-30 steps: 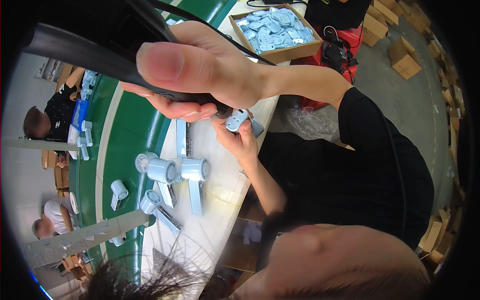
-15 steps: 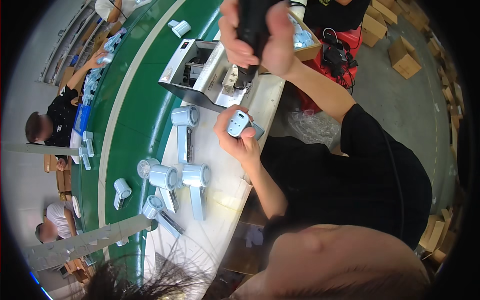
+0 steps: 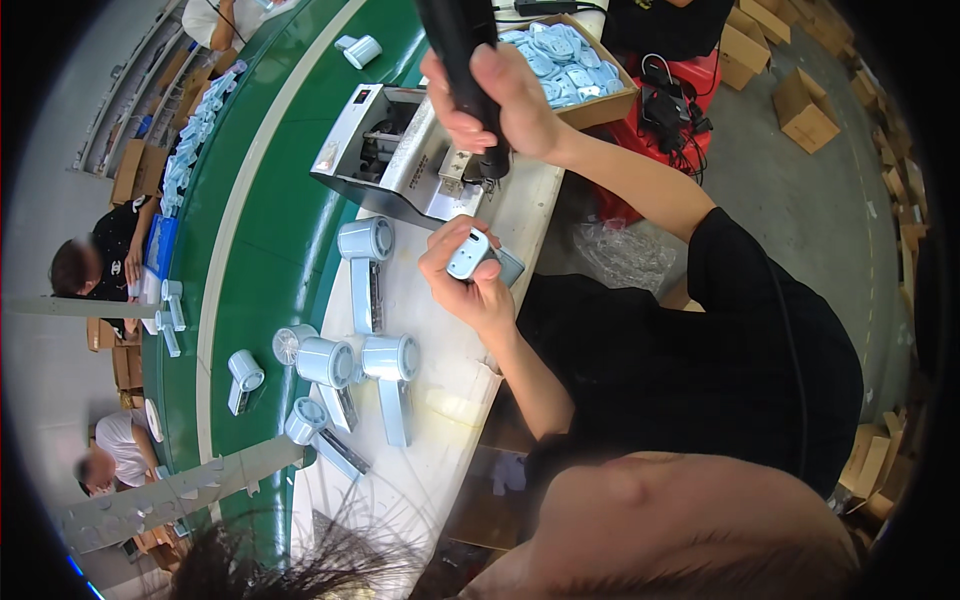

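Note:
My right hand (image 3: 520,105) is wrapped round a black electric screwdriver (image 3: 462,50). The driver's lower end is at the metal front of a screw feeder (image 3: 410,170); its bit is hard to make out there. Below it, my left hand (image 3: 470,295) grips a light blue handheld fan (image 3: 468,254), its end with a dark slot and small holes turned up. The rest of that fan is mostly hidden by my fingers. Several more fans lie close by on the white bench, among them one fan (image 3: 366,245) beside the feeder and another fan (image 3: 392,362) lower down.
A carton (image 3: 600,108) full of light blue parts stands beyond my right forearm. Left of the bench runs a green conveyor (image 3: 265,210) with a few fans on it. A metal bar (image 3: 190,490) crosses at lower left. Co-workers sit across the conveyor.
My right hand and the screwdriver have shifted left, uncovering the carton of parts. My left hand moved slightly left with the fan. A co-worker's arm has drawn back from the row of parts.

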`<state>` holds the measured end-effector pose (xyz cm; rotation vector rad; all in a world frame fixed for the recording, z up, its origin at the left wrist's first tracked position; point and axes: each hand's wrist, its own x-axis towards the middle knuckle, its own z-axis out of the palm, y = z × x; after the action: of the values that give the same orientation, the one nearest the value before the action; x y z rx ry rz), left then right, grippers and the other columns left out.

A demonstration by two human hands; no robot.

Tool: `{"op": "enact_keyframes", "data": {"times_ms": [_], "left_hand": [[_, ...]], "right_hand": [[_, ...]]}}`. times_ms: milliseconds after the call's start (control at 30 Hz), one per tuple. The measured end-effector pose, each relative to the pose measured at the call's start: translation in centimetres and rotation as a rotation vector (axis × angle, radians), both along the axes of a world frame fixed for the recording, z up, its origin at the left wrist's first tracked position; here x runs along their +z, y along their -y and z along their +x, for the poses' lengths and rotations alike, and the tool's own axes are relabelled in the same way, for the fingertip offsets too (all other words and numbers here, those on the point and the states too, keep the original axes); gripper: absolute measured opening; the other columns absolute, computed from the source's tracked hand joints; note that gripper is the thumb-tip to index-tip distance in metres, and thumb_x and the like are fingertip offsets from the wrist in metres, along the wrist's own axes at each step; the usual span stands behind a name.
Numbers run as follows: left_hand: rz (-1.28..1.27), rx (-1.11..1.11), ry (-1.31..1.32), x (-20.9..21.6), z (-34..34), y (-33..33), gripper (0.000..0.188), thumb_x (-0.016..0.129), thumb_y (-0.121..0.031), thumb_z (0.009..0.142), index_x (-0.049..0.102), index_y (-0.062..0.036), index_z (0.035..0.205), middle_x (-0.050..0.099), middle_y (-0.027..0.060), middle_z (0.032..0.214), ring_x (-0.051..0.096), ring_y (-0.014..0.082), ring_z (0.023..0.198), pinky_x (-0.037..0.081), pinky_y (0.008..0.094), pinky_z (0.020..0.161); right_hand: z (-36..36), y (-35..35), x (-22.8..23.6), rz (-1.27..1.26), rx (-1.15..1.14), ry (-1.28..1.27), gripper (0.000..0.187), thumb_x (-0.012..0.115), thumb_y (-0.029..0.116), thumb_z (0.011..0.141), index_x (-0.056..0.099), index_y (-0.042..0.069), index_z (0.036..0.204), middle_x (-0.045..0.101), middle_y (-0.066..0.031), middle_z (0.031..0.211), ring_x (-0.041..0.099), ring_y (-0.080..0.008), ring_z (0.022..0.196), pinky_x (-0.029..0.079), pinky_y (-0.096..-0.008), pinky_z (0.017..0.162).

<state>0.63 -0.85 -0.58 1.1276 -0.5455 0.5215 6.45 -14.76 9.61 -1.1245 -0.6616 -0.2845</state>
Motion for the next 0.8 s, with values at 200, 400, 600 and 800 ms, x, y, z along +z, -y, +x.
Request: {"op": "enact_keyframes", "data": {"times_ms": [200,400,600,800], "left_hand": [[-0.005,-0.016,-0.016,0.2,0.0,0.0,0.059,0.065,-0.053,0.081,0.047,-0.0014,0.104,0.059,0.0180,0.092,0.057,0.0174,0.065,0.045,0.0254,0.057],[-0.001,0.022,-0.023,-0.6,0.1,-0.3,0.061,0.064,-0.055,0.081,0.047,-0.0008,0.103,0.060,0.0153,0.089,0.057,0.0162,0.067,0.045,0.0251,0.058],[0.044,0.028,-0.041,-1.3,-0.2,-0.6,0.062,0.061,-0.055,0.084,0.043,-0.0016,0.109,0.059,0.0155,0.087,0.057,0.0180,0.064,0.046,0.0272,0.060],[0.078,0.033,-0.023,-1.8,0.2,-0.8,0.067,0.063,-0.055,0.083,0.042,0.0015,0.113,0.058,0.0136,0.088,0.057,0.0177,0.066,0.046,0.0276,0.060]], "right_hand": [[-2.7,-1.6,5.2,0.150,0.241,-0.100,0.068,0.044,0.073,0.083,0.042,0.006,0.091,0.044,-0.0026,0.055,0.038,-0.0068,0.038,0.034,-0.0193,0.036],[-4.5,-4.7,8.5,-0.012,0.185,0.050,0.062,0.046,0.063,0.090,0.051,0.000,0.090,0.046,-0.0026,0.055,0.040,-0.0073,0.040,0.034,-0.0227,0.038],[-5.7,-6.5,8.8,-0.043,0.204,-0.046,0.059,0.054,0.059,0.087,0.053,0.000,0.078,0.046,-0.0039,0.053,0.040,-0.0081,0.040,0.032,-0.0225,0.038],[-5.0,-6.8,8.0,-0.085,0.242,0.022,0.051,0.054,0.051,0.092,0.053,0.002,0.078,0.045,-0.0033,0.052,0.040,-0.0071,0.041,0.032,-0.0219,0.038]]}}
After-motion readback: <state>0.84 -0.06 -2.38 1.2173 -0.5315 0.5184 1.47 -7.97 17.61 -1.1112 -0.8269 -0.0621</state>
